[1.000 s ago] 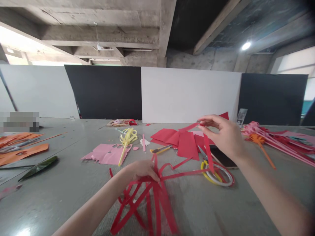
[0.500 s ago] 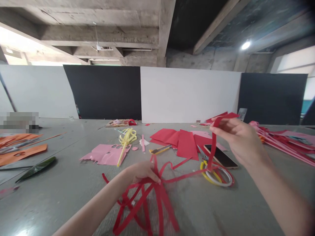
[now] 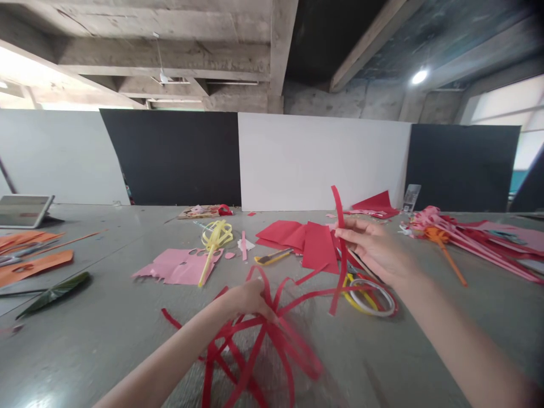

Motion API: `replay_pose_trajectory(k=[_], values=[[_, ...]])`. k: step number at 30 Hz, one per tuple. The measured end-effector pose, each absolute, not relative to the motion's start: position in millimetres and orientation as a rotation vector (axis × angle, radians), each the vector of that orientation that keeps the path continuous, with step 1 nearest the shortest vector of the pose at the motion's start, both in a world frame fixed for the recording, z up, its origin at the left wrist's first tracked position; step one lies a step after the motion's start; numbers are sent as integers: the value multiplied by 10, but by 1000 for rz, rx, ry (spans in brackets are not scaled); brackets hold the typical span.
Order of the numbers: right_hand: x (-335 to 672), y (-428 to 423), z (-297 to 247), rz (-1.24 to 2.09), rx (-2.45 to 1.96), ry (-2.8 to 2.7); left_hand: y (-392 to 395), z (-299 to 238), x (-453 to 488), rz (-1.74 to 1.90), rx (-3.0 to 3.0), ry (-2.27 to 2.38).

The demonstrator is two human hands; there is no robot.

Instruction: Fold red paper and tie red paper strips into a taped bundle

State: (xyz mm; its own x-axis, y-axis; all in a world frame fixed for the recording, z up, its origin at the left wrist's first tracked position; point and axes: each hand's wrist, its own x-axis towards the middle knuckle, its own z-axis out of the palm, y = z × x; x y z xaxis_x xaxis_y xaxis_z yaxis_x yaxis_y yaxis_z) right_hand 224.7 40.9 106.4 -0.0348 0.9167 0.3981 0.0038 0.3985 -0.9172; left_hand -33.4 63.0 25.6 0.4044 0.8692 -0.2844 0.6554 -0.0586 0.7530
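My left hand (image 3: 246,299) presses down on the crossing point of a bundle of red paper strips (image 3: 255,351) that fans out over the grey table (image 3: 106,328). My right hand (image 3: 376,249) pinches one red strip (image 3: 341,249) and holds it upright above the table, its top end curling over my fingers. Rolls of tape (image 3: 374,294) in yellow, white and red lie just under my right hand. Red paper sheets (image 3: 306,241) lie behind the strips.
Pink cut paper (image 3: 178,266), a yellow strip shape (image 3: 216,238) and a yellow-handled knife (image 3: 272,258) lie mid-table. Orange paper (image 3: 29,263), a green leaf (image 3: 53,286) and a tablet (image 3: 23,209) sit at left. Pink and orange strip pieces (image 3: 463,241) lie at right. Black and white panels stand behind.
My right hand dropped and came in toward the centre with the red strip, which now stands upright. The left hand stayed on the bundle. The view shifted slightly.
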Motion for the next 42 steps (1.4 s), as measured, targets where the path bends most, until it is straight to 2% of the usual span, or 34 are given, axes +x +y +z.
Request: replay_pose_trajectory(k=[13,21,24,30,42], values=[[2233,405,1110,1089,-766,-1187,569,494,-367,276,1914,1399],[2278,486,1050,1210,-697,-1033,477,790,-400,726,2034,1692],[2249,463,1047,1277,-688,-961,347,867,-281,837,2060,1574],[2178,369,1101,1392,-678,-824,202,795,-94,847,1975,967],[2257,401,1151,1384,-658,-697,301,770,-174,763,1487,833]])
